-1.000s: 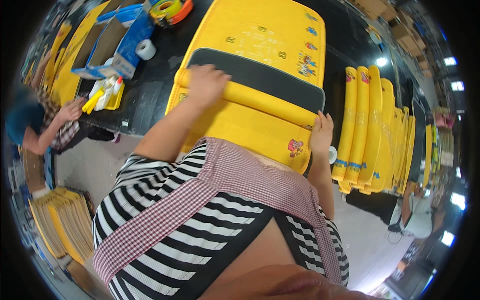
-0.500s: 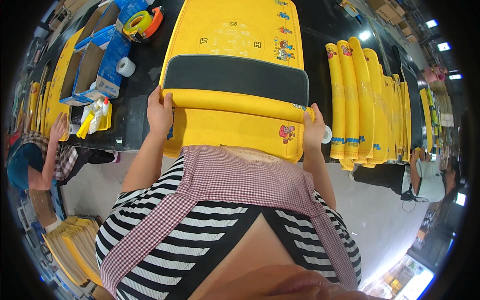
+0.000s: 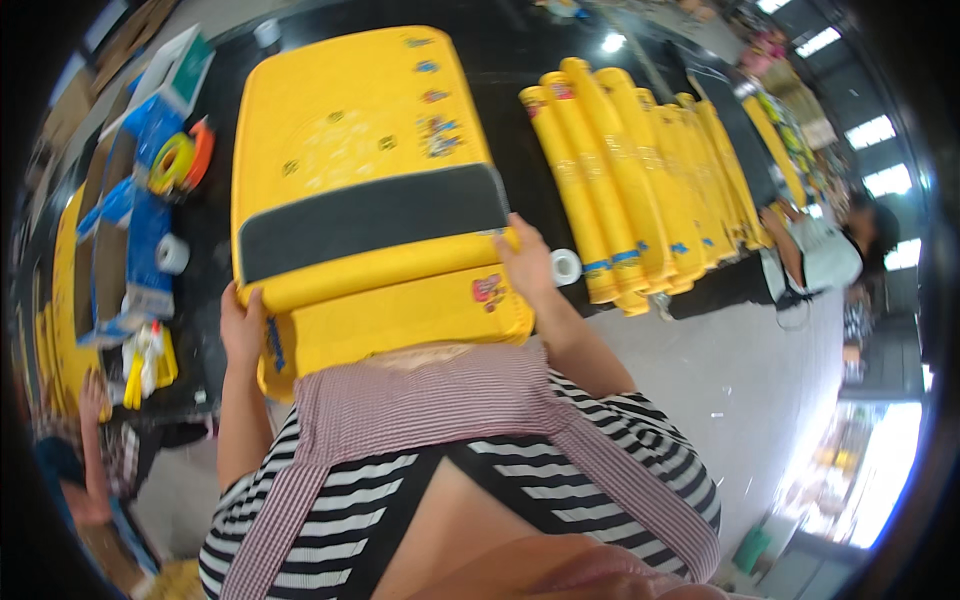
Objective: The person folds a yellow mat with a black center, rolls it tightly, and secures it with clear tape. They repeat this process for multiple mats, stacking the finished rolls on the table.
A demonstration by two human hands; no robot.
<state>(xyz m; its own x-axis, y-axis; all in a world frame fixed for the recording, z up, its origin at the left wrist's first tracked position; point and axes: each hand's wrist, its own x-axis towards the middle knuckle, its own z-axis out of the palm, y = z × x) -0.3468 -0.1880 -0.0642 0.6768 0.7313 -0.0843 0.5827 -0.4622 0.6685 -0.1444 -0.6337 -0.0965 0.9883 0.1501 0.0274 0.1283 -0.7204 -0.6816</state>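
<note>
A yellow printed mat is partly rolled in front of me, its roll (image 3: 385, 268) lying crosswise with a strip of dark backing (image 3: 375, 222) beyond it. Under and around it spreads more flat yellow mat (image 3: 350, 120) with small cartoon figures along its right side. My left hand (image 3: 242, 325) is closed around the roll's left end, thumb on the near side. At the other end, my right hand (image 3: 527, 262) grips the roll with its fingers over the edge. Parts of the fingers of both hands are hidden by the mat.
Several rolled yellow mats (image 3: 610, 190) lie side by side at right, near a white tape roll (image 3: 566, 267). To the left are blue cardboard boxes (image 3: 150, 250), a tape dispenser (image 3: 182, 165) and white bottles (image 3: 148, 358). Other people sit at both sides.
The whole view has turned, so the table and mats appear shifted left and tilted. Both hands keep hold of the roll's ends; the roll looks much the same.
</note>
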